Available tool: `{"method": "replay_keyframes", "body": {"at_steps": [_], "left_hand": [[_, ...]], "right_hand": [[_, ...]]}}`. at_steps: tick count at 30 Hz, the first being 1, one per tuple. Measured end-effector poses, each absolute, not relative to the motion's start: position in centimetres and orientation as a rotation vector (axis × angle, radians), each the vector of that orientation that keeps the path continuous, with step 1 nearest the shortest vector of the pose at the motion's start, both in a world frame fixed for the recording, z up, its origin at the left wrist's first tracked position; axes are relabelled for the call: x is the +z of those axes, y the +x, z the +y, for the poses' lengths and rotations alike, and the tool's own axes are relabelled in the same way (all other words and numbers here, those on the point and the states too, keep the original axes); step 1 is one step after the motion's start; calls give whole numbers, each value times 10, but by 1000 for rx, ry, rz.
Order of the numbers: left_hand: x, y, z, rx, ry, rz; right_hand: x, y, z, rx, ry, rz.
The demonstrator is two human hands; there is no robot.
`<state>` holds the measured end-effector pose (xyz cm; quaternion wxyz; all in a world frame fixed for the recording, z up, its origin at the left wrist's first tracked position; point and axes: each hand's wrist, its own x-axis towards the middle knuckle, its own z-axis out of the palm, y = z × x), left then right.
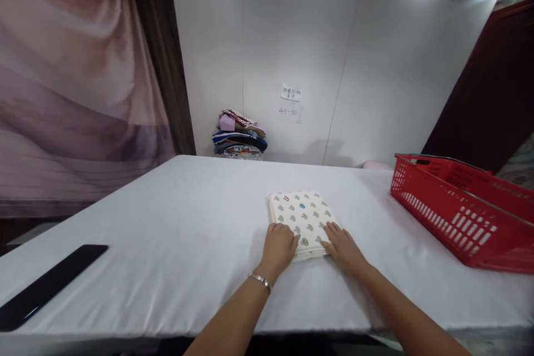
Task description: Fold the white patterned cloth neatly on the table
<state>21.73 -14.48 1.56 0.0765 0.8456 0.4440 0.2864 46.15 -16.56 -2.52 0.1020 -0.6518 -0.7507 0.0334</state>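
Observation:
A folded cream cloth (306, 214) printed with small grey mushroom shapes, plus single red, blue and green ones, lies flat on the white-covered table. My left hand (280, 246), with a silver bracelet at the wrist, is closed over the cloth's near left edge, its fingers bent and its thumb on top. At the near right edge rests my right hand (342, 247), fingers stretched out and thumb apart, touching the top of the cloth. Several folded layers show along its near side.
A red plastic basket (438, 219) stands on the table at the right. On the left lies a black flat slab (52, 283), perhaps a phone. Behind the table's far edge is a stack of folded fabrics (240, 136), near a white wall with paper notes (290, 103).

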Motion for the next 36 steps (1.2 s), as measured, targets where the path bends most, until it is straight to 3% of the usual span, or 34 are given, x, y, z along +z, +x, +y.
{"method": "replay_keyframes", "body": {"at_steps": [12, 20, 26, 36], "left_hand": [[-18, 226, -132, 687, 2333, 1489], [-6, 225, -136, 608, 2333, 1502], [23, 247, -86, 709, 2435, 1618], [-11, 242, -49, 529, 2218, 1778]], "right_hand": [[17, 421, -82, 65, -1759, -2176], [-22, 428, -40, -60, -1927, -2244], [-29, 426, -42, -113, -1980, -2246], [-25, 427, -45, -32, -1954, -2260]]}}
